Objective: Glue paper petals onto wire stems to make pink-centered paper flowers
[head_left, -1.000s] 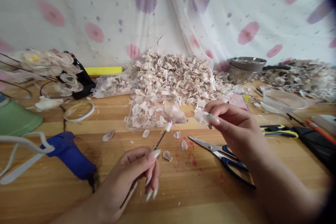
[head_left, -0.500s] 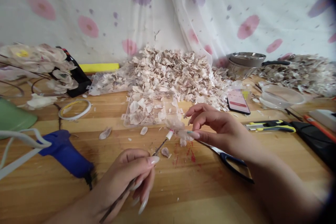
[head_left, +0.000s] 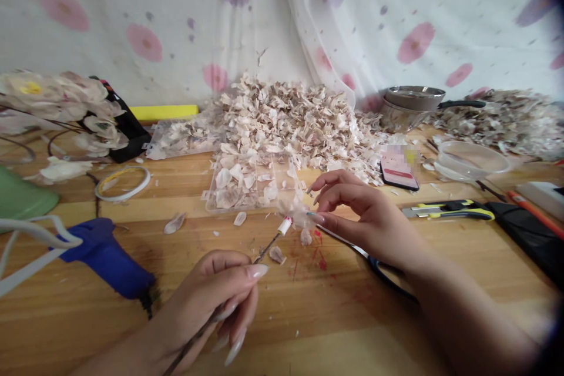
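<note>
My left hand (head_left: 220, 291) is closed around a thin dark stem (head_left: 267, 248), which slants up and away. A white wrapped piece (head_left: 285, 225) caps the stem's tip, with pale translucent petals (head_left: 296, 210) clustered on it. At this cluster my right hand (head_left: 356, 205) pinches a petal between thumb and fingers; its outer edge is partly hidden by the fingers. Beneath the right hand and wrist lie dark-handled scissors (head_left: 390, 282). Two loose petals (head_left: 277, 255) rest on the wooden table near the stem tip.
Behind the hands sits a clear divided box (head_left: 252, 183) of petals before a large petal heap (head_left: 286, 120). A blue glue gun (head_left: 108, 261) lies at left, near a tape roll (head_left: 123, 183). Rightward are a phone (head_left: 399, 169), a utility knife (head_left: 453, 210) and a metal pan (head_left: 412, 107).
My right hand has shifted slightly up and left, close against the petal cluster. The left hand still grips the stem almost in place, and the view has moved a little.
</note>
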`<state>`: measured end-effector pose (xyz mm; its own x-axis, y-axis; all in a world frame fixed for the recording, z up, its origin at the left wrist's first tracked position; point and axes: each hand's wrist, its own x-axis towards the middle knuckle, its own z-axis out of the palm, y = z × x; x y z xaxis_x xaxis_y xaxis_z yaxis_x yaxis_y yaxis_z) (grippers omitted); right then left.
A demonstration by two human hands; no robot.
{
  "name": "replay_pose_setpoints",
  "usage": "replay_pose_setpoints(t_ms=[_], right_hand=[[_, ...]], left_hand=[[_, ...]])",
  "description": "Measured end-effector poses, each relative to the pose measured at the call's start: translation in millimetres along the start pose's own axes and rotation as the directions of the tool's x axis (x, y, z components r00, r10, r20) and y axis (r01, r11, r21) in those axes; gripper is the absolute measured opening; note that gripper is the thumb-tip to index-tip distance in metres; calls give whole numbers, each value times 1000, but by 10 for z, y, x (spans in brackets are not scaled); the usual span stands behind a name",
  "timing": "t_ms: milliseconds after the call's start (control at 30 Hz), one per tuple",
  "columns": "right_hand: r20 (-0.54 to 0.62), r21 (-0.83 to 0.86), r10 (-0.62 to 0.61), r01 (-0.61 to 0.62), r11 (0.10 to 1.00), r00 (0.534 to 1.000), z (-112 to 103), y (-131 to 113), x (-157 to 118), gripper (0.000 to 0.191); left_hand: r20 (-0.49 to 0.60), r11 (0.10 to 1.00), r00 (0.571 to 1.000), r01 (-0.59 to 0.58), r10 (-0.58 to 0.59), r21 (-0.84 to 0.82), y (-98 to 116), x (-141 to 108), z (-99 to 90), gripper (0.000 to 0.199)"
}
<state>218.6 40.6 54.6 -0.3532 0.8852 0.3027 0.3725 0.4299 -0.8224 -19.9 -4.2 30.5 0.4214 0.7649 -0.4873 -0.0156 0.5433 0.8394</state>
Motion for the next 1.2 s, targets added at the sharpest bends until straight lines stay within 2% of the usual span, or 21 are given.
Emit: replay_pose_setpoints(t_ms=[500, 733, 900, 1033, 1200], right_hand=[[-30, -28, -8, 7, 1000, 1000, 9, 46, 3, 16], [-31, -21, 1, -2, 1000, 1000, 24, 47, 2, 16], [-61, -22, -34, 32, 999, 998, 45, 46, 14, 9], [-143, 9, -59, 61, 998, 988, 38, 53, 20, 8], [-294, 4, -144, 151, 988, 945, -11, 32, -8, 8]], left_hand=[[54, 998, 998, -21, 24, -55, -12, -22, -18, 54], [44, 999, 999, -11, 13, -42, 4, -11, -10, 54], [53, 999, 998, -24, 26, -33, 31, -12, 1, 53], [79, 999, 996, -29, 31, -15, 13, -27, -17, 53], [84, 999, 996, -39, 42, -34, 1, -40, -28, 52]])
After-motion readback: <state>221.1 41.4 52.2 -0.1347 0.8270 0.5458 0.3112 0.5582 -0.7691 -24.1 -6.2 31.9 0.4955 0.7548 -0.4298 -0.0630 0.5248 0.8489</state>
